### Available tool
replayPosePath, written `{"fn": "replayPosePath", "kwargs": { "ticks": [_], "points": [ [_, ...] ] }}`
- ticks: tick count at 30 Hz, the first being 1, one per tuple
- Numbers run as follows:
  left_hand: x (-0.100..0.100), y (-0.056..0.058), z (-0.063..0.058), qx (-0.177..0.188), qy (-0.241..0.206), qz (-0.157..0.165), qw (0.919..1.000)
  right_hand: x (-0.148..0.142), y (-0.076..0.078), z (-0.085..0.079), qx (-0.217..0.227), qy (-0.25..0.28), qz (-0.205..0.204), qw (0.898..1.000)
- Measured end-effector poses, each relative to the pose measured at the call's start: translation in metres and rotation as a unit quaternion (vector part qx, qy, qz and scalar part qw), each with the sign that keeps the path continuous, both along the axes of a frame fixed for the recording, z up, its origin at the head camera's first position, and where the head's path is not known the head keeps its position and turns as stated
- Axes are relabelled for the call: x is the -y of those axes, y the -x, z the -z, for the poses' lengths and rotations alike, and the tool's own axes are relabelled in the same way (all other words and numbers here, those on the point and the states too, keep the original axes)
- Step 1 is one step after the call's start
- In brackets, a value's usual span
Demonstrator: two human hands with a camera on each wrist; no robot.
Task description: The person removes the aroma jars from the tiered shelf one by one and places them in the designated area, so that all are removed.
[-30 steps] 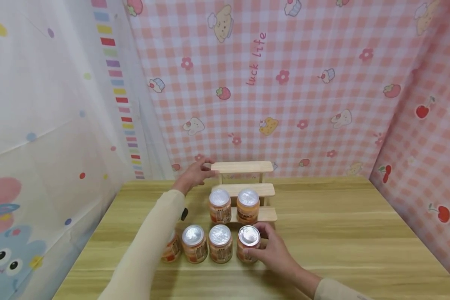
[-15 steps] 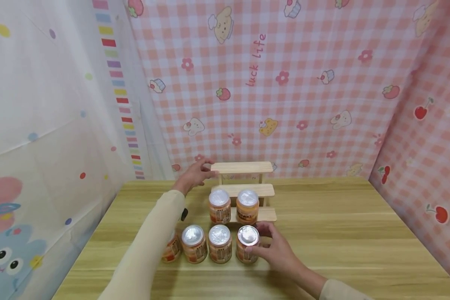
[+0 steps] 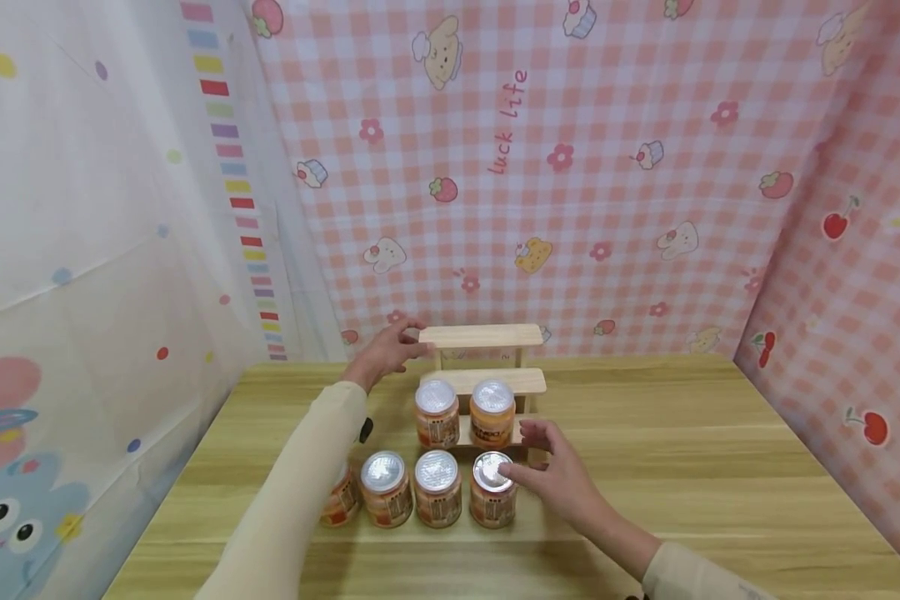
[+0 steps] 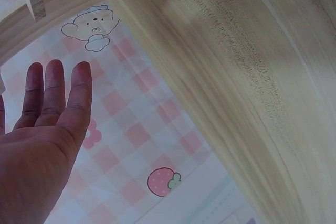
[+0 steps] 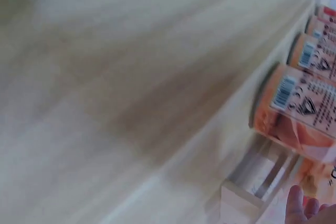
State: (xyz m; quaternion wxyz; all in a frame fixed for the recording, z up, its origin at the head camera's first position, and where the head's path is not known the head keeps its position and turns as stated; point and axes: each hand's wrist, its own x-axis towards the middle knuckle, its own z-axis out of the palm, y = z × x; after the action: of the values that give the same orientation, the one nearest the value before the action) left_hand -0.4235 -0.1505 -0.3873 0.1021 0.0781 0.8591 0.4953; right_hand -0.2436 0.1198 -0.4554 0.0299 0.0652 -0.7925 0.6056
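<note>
A small three-tier wooden rack [image 3: 482, 336] stands at the back of the table. My left hand [image 3: 382, 354] pinches the left end of its top board between thumb and index finger; its other fingers extend straight in the left wrist view. Two orange jars [image 3: 437, 425] with silver lids stand at the lowest tier. In front is a row of several similar jars, all upright. My right hand [image 3: 562, 487] hovers beside the rightmost jar [image 3: 493, 504], fingers spread, thumb overlapping the lid's right edge; I cannot tell whether it touches.
The wooden table [image 3: 682, 467] extends to the right of the jars. Behind it hangs a pink checked cloth [image 3: 607, 217], with a white patterned curtain [image 3: 157, 275] on the left. My left sleeve [image 3: 288, 492] partly covers the leftmost jar [image 3: 341, 500].
My right hand has let go of the rightmost front jar and moved slightly up and right, its fingers spreading. The left hand and the jars have kept their places.
</note>
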Motion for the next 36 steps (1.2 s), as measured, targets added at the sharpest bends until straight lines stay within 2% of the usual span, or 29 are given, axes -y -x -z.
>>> {"fn": "replayPosePath", "kwargs": {
  "ticks": [9, 15, 24, 36],
  "points": [
    [-0.001, -0.001, -0.001, 0.003, -0.009, -0.002, 1.0, -0.003, 0.018, -0.019, -0.042, 0.011, 0.004, 0.999],
    [-0.001, 0.0, -0.001, 0.005, -0.012, -0.002, 0.9999, -0.002, 0.034, -0.028, -0.039, 0.008, 0.012, 0.999],
    [0.001, 0.0, 0.0, 0.01, -0.018, -0.005, 0.9998, 0.004, 0.052, -0.028, -0.03, -0.009, -0.009, 0.999],
    [0.0, -0.001, 0.0, 0.011, -0.023, -0.002, 0.9997, 0.013, 0.058, -0.021, -0.027, -0.026, -0.023, 0.999]
  ]
}}
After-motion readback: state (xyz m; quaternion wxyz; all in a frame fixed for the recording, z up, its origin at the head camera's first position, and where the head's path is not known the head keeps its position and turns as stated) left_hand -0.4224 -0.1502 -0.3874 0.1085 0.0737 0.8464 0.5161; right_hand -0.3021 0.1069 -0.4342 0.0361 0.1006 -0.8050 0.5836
